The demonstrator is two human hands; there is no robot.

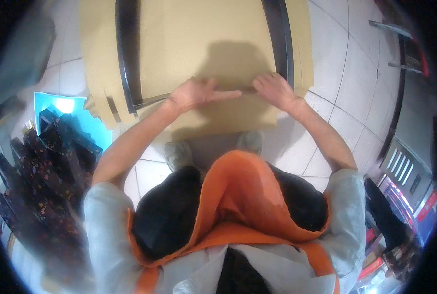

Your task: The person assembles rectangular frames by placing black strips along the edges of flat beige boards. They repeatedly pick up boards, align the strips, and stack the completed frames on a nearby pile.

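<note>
A broad tan sheet of cardboard or heavy paper (184, 29) lies before me, with a crosswise fold or edge under my hands. Two long dark bars (128, 59) run away from me along its left and right sides. My left hand (196, 94) rests on the near part of the sheet, one finger stretched to the right and the others partly hidden. Close to the near end of the right dark bar (283, 44), my right hand (273, 90) has its fingers curled in at the crosswise edge. What lies under those fingers is hidden.
Dark patterned strips (57, 161) are piled at my left, over a light blue sheet (93, 117). White floor tiles (321, 117) surround the tan sheet. At the right stands a grey slotted panel (405, 164). An orange apron (238, 181) covers my lap.
</note>
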